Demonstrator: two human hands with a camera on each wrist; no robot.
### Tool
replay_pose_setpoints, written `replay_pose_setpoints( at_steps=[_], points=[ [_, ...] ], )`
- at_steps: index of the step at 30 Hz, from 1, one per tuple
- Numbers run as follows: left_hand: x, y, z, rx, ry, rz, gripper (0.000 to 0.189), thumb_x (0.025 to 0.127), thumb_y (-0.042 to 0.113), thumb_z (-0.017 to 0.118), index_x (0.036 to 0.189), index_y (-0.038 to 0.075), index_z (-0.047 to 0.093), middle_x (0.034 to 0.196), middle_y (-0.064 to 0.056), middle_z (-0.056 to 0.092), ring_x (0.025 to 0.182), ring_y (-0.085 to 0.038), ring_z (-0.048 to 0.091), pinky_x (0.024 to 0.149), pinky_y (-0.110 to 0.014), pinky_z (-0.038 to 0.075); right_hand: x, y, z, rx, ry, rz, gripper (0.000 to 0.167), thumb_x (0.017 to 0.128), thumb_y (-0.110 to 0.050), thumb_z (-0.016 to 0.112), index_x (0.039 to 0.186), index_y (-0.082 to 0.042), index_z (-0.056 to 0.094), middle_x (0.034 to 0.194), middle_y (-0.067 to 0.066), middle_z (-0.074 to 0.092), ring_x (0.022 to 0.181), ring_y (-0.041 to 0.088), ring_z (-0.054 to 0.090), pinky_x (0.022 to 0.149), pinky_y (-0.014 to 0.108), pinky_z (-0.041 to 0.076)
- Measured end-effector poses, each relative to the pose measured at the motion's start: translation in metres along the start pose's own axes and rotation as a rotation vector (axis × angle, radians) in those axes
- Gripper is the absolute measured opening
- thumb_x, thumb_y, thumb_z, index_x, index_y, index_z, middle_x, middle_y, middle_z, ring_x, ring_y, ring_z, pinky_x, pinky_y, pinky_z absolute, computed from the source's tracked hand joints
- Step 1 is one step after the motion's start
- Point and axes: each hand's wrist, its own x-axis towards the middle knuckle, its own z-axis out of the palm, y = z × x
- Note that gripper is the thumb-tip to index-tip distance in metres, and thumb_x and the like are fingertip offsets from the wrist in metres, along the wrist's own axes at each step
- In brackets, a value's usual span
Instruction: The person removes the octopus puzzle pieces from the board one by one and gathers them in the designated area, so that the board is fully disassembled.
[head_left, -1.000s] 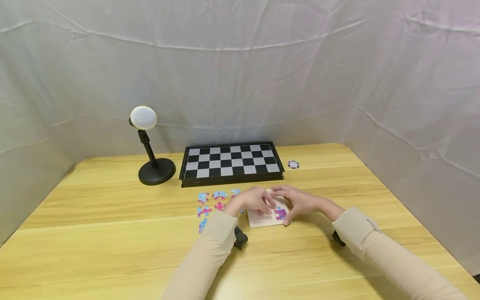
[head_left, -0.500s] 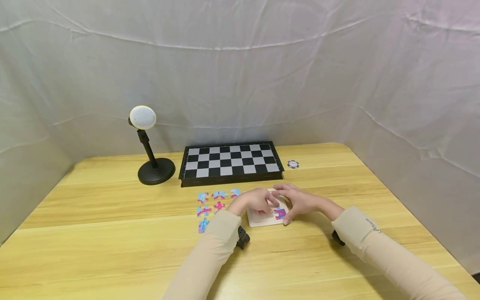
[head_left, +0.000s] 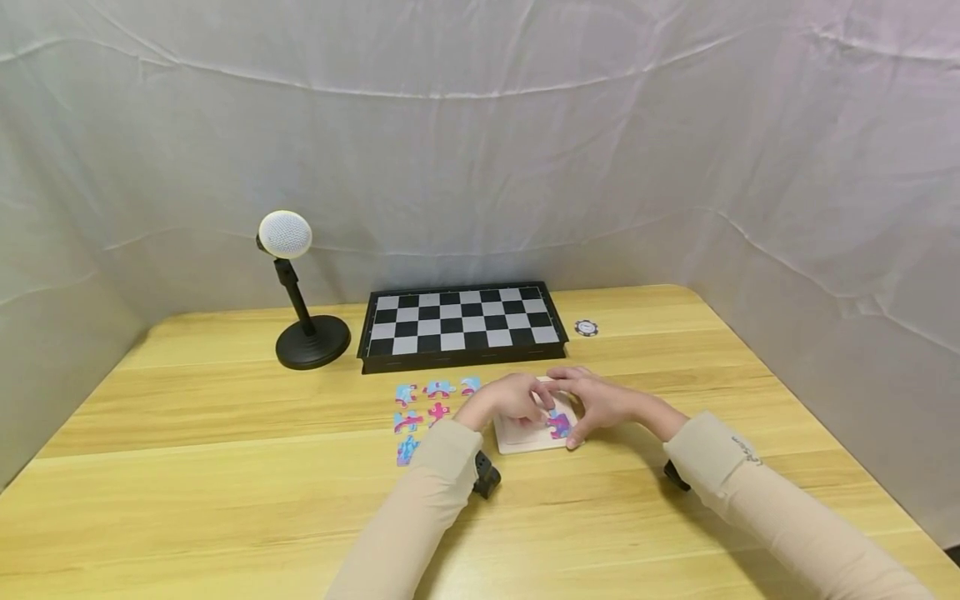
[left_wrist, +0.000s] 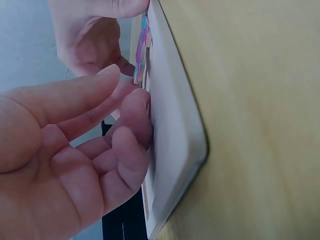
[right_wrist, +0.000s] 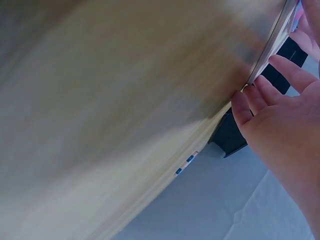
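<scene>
A pale square puzzle tray (head_left: 517,443) lies on the table under both hands. One purple, pink and blue jigsaw piece (head_left: 559,426) sits in its right part. My left hand (head_left: 516,397) is over the tray's left part, its lower fingers bent and touching the tray surface (left_wrist: 172,105), the thumb lifted off it. Its index fingertip comes close to the piece. The right hand (head_left: 606,405) holds the tray across its right side, thumb at the near corner and fingers at the far edge. In the right wrist view, fingertips (right_wrist: 257,82) meet the tray edge.
Several loose jigsaw pieces (head_left: 407,450) lie in rows left of the tray, partly behind the left hand. Beyond stands a black-and-white checkered board (head_left: 462,320), with a poker chip (head_left: 587,327) to its right. A round lamp on a black stand (head_left: 312,342) is at the back left.
My left hand has shifted slightly right over the tray, then its fingers have drawn back a little, baring more of the jigsaw piece. The right hand stays on the tray.
</scene>
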Motion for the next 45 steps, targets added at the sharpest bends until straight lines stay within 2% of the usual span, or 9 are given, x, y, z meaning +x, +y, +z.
replay_pose_setpoints(
  at_steps=[13, 20, 30, 38, 45],
  points=[
    [0.0, -0.004, 0.001, -0.102, 0.049, -0.04, 0.009, 0.08, 0.001, 0.061, 0.083, 0.006, 0.054, 0.066, -0.001, 0.053, 0.054, -0.012, 0.047, 0.049, -0.021, 0.037, -0.001, -0.002, 0.0, -0.019, -0.001, -0.008, 0.089, 0.062, -0.033, 0.079, 0.129, 0.009, 0.039, 0.136, 0.028, 0.026, 0.122, 0.042, 0.024, 0.097, 0.056, 0.021],
    [0.0, -0.004, 0.002, -0.123, 0.085, -0.052, 0.004, 0.08, 0.001, 0.061, 0.081, 0.001, 0.058, 0.063, -0.002, 0.054, 0.052, -0.013, 0.048, 0.048, -0.021, 0.038, -0.001, -0.001, 0.001, -0.017, -0.003, -0.013, 0.089, 0.062, -0.034, 0.079, 0.128, 0.01, 0.039, 0.136, 0.028, 0.026, 0.122, 0.041, 0.024, 0.098, 0.055, 0.02],
    [-0.001, -0.01, 0.0, -0.206, 0.135, -0.074, 0.005, 0.077, 0.001, 0.066, 0.074, -0.001, 0.062, 0.058, -0.004, 0.058, 0.048, -0.012, 0.053, 0.048, -0.02, 0.042, 0.0, -0.001, 0.001, -0.03, -0.002, -0.03, 0.088, 0.062, -0.033, 0.079, 0.127, 0.01, 0.04, 0.136, 0.028, 0.026, 0.122, 0.042, 0.023, 0.097, 0.055, 0.02],
    [-0.011, -0.017, -0.008, -0.262, 0.126, -0.066, 0.005, 0.077, -0.001, 0.065, 0.074, -0.004, 0.063, 0.056, -0.004, 0.057, 0.046, -0.011, 0.052, 0.047, -0.02, 0.041, -0.001, 0.001, 0.001, -0.039, -0.002, -0.031, 0.088, 0.062, -0.034, 0.079, 0.127, 0.01, 0.04, 0.135, 0.029, 0.026, 0.122, 0.042, 0.023, 0.097, 0.056, 0.02],
    [-0.022, -0.028, -0.016, -0.298, 0.128, -0.072, 0.007, 0.077, -0.003, 0.064, 0.07, 0.0, 0.063, 0.055, -0.005, 0.057, 0.044, -0.011, 0.047, 0.042, -0.018, 0.033, -0.001, -0.001, 0.0, -0.044, -0.006, -0.024, 0.087, 0.062, -0.034, 0.079, 0.128, 0.008, 0.04, 0.136, 0.027, 0.026, 0.123, 0.041, 0.023, 0.097, 0.055, 0.021]
  ],
)
